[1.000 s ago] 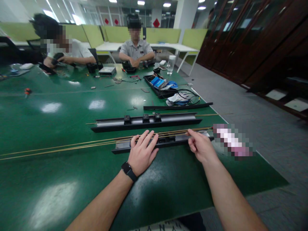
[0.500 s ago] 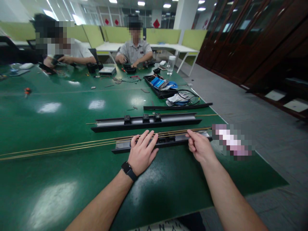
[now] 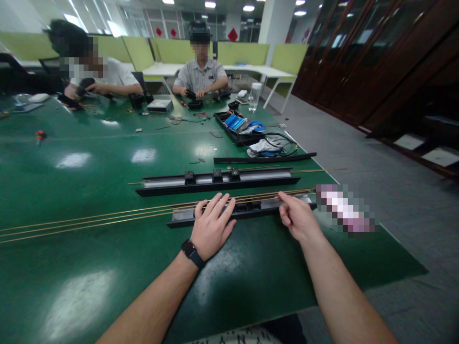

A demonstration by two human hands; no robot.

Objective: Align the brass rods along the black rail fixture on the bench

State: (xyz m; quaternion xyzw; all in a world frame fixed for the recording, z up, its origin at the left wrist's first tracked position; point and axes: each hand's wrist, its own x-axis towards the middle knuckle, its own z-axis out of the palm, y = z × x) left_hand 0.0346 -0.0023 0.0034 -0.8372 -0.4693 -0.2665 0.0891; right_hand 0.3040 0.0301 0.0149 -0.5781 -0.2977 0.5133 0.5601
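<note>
Three long thin brass-coloured rods (image 3: 118, 214) run lengthwise over a black-and-silver metal rail (image 3: 183, 215) in front of me, reaching far out to the left. My left hand (image 3: 212, 223) lies across the rail with its fingers stretched over the rods. Toward the rail's right end, my right hand (image 3: 299, 217) has its fingers curled, with the index fingertip at a rod in what looks like a pinch; the exact contact is partly hidden. Dark blocks (image 3: 254, 205) sit in the rail between my hands.
Beyond lies a second rail (image 3: 172, 184) with three black blocks on it. Farther back are a black strip (image 3: 265, 158), gloves with a cable (image 3: 267, 145) and a black tray (image 3: 233, 136) of parts. Two people work across the green table (image 3: 107, 296).
The left ends of the rods have spread farther apart, the nearest one shifting toward me. Both my hands stay almost in place.
</note>
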